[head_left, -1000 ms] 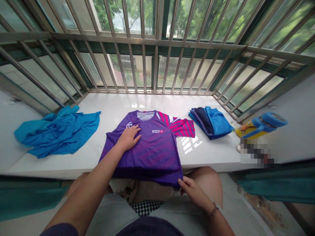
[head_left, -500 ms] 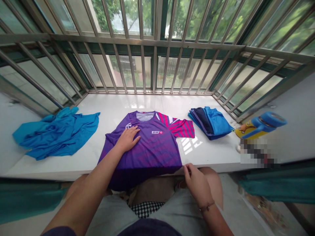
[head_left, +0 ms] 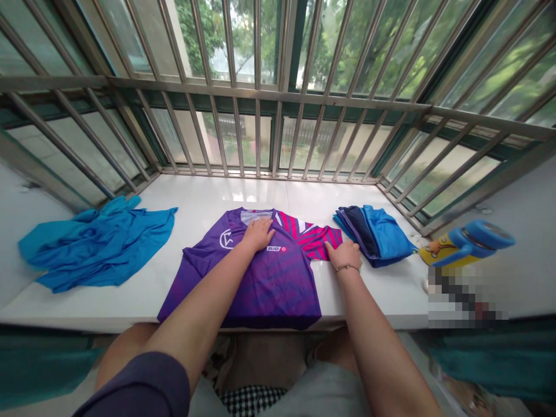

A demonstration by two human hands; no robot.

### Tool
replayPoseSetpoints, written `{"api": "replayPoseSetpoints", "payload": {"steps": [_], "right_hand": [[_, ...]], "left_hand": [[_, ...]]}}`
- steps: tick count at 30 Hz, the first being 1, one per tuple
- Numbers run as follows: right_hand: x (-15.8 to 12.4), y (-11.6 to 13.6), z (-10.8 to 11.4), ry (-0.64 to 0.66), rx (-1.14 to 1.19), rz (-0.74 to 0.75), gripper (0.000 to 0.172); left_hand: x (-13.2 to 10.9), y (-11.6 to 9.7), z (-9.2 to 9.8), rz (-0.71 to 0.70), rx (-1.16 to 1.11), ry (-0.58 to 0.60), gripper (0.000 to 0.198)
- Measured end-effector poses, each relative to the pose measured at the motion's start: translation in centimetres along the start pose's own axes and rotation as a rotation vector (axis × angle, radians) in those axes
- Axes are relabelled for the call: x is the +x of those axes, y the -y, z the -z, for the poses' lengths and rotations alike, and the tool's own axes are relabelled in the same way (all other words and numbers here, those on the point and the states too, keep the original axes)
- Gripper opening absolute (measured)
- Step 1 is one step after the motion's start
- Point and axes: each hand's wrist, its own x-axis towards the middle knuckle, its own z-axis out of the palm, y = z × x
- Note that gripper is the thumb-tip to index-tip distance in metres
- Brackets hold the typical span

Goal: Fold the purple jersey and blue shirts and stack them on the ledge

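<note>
A purple T-shirt (head_left: 278,284) with a striped pink right-hand sleeve lies spread, front up, its hem at the near edge of the white ledge. My left hand (head_left: 259,233) rests flat on the chest just below the collar, fingers extended. At the cuff of the pink sleeve, my right hand (head_left: 345,253) presses down with its thumb apart from the fingers; part of the cuff is hidden beneath it. The sleeve on the left side is tucked or bunched against the shirt's body.
A crumpled heap of blue clothing (head_left: 104,246) lies on the left of the white ledge (head_left: 208,194). Folded blue and navy garments (head_left: 376,234) are stacked at the right, close to my right hand. Beyond them a yellow-and-blue bottle (head_left: 469,243) stands by the wall. Metal bars (head_left: 278,95) line the window.
My left hand has slid right and up towards the collar. My right hand has left the lower hem corner and moved up to the pink sleeve. The hem now lies farther onto the ledge.
</note>
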Motion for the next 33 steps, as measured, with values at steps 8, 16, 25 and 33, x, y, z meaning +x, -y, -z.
{"api": "replayPoseSetpoints", "payload": {"steps": [8,16,25,33], "right_hand": [[1.3,1.9,0.2,-0.011,0.146,0.141,0.036],[-7.5,3.5,3.5,0.040,0.261,1.127,0.020],[-14.9,-0.6,2.0,0.488,-0.013,1.350,0.024],[-11.5,-2.4,1.5,0.157,0.028,0.935,0.029]], "left_hand": [[0.4,1.4,-1.3,0.032,-0.018,0.005,0.061],[1.0,1.8,-1.3,0.074,-0.058,0.016,0.052],[1.4,2.0,-1.1,0.131,-0.196,-0.064,0.052],[1.0,2.4,-0.7,0.156,-0.315,-0.151,0.054]]}}
